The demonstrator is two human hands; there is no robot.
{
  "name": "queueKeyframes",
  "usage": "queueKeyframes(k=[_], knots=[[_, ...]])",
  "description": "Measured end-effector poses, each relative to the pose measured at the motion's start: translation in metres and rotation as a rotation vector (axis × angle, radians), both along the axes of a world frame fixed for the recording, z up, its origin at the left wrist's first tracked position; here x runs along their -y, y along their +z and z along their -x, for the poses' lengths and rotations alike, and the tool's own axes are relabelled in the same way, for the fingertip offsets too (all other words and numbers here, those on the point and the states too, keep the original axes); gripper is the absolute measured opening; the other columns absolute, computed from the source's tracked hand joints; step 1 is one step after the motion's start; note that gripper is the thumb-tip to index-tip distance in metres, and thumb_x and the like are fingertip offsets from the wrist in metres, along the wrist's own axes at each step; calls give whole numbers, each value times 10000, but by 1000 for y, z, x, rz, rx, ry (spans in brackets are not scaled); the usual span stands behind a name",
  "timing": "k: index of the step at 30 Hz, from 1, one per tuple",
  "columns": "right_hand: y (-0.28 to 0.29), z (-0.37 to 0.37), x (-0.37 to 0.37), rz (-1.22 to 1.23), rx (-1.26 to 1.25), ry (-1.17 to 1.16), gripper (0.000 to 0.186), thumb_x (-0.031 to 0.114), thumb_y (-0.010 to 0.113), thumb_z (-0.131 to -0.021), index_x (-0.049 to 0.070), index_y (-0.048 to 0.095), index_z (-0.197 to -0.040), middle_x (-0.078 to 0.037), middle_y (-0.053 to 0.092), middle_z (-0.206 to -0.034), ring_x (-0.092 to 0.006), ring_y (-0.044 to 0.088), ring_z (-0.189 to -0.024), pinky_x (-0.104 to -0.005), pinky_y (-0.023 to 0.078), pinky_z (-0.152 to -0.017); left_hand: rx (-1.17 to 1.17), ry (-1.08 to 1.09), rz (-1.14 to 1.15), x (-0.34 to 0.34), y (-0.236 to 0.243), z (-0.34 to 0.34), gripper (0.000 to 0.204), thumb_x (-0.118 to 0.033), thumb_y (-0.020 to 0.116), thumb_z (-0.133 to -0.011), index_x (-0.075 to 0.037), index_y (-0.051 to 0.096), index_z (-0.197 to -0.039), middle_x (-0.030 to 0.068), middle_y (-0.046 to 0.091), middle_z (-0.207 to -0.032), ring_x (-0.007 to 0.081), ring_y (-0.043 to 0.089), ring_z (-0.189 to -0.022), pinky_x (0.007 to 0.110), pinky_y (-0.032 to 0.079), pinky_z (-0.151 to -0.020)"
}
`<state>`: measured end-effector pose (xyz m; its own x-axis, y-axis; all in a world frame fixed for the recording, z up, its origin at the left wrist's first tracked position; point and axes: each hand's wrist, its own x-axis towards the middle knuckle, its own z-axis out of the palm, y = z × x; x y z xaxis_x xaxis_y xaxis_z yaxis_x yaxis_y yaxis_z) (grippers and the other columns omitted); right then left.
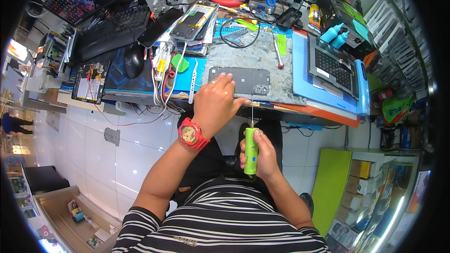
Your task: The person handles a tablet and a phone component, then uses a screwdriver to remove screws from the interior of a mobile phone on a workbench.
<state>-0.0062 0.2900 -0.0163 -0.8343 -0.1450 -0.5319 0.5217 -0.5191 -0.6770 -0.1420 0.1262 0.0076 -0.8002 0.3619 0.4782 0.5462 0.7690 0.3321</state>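
A workroom with a pale tiled floor (pixel 96 143), viewed from above. The crowded surface (pixel 323 113) spans the upper half, its front edge facing the seated person. At its centre lies a grey work mat (pixel 287 82); to the left are a black keyboard (pixel 112 28) and a tablet (pixel 91 83) with its internal parts exposed.

The dark phone housing (pixel 239 78) rests lengthwise on the mat near the front edge, its camera cluster (pixel 261 89) at the lower right corner. The left hand (pixel 215 105) lies over the housing's left part, fingers extended and pressing rather than grasping, the thumb pointing right along the near edge. The fingers of the right hand (pixel 266 157) are wrapped around the green handle (pixel 251 152) of a slender tool, below the surface's edge. Its thin shaft (pixel 252 110) points up at the camera cluster; whether the tip touches cannot be told.

Probable hazards: a slip of the shaft, if pushed too hard, could scratch the camera cluster or jab the left thumb, which lies close beside it. Uneven pressure from the left hand might let the housing pivot or slide toward the front edge.
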Motion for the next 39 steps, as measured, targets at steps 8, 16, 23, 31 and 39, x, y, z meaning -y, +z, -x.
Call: queueKeyframes(k=[8,16,23,31,39], knots=[[-3,-3,-3,0,-27,10,389,429,411,-1146,60,509,-1223,-106,590,-891,-199,603,-588,-348,539,-513,-6,34,47,-4,0,2,540,-452,912,-743,7,772,-991,189,768,-1204,343,740,-1148,425,611,-906],[-4,-5,-5,19,-38,6,335,422,442,-1143,91,479,-1167,-94,591,-879,-185,611,-580,-336,543,-505,-26,44,71,-7,2,2,544,-451,916,-728,14,758,-964,181,768,-1169,324,761,-1036,412,618,-823],[-3,-6,-7,9,-31,-3,316,434,473,-1135,121,451,-1099,-82,595,-867,-169,618,-576,-326,546,-499,-3,41,79,-11,7,3,562,-453,927,-706,28,738,-925,168,761,-1107,329,761,-921,404,609,-749],[0,-14,-15,-28,-64,-22,311,417,475,-1138,107,445,-1146,-78,593,-886,-152,615,-594,-312,549,-516,31,42,80,-11,13,-1,529,-441,912,-752,18,752,-961,172,753,-1142,341,756,-963,428,603,-783],[7,-16,-6,-263,-137,108,372,401,487,-1138,50,450,-1255,-78,586,-939,-119,617,-631,-280,543,-555,37,16,36,-8,12,-3,261,-266,824,-882,-63,795,-1044,144,752,-1173,356,743,-1024,444,593,-827]])
